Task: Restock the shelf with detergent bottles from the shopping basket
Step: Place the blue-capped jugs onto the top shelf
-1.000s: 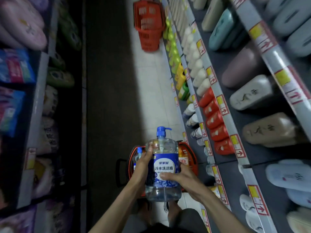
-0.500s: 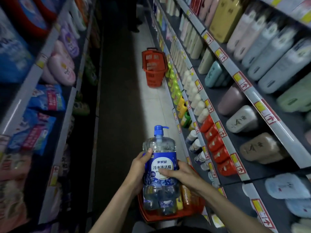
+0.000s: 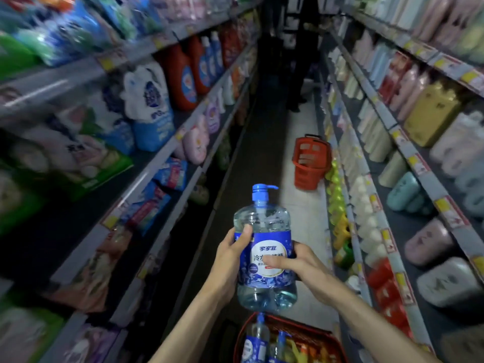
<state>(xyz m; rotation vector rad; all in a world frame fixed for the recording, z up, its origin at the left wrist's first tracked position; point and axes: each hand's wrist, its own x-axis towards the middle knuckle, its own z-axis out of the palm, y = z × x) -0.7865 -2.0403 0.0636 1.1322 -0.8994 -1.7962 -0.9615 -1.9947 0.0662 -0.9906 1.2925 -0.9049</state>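
Observation:
A large clear detergent bottle with a blue pump and blue label stands upright in the air between both hands. My left hand grips its left side, thumb on the label's top edge. My right hand grips its right side, thumb across the label's front. Directly below, at the bottom edge, sits the red shopping basket, holding another blue-labelled pump bottle and some smaller bottles. Shelves of bottles run along the right of the aisle.
A second red basket stands on the aisle floor ahead, close to the right shelves. Shelves of bagged and bottled laundry goods line the left side. A person stands far down the aisle. The tiled floor runs between the two shelf rows.
The bottle has been lifted out of the basket and now hangs clear above it. The view has tilted up, showing more of the aisle and upper shelves.

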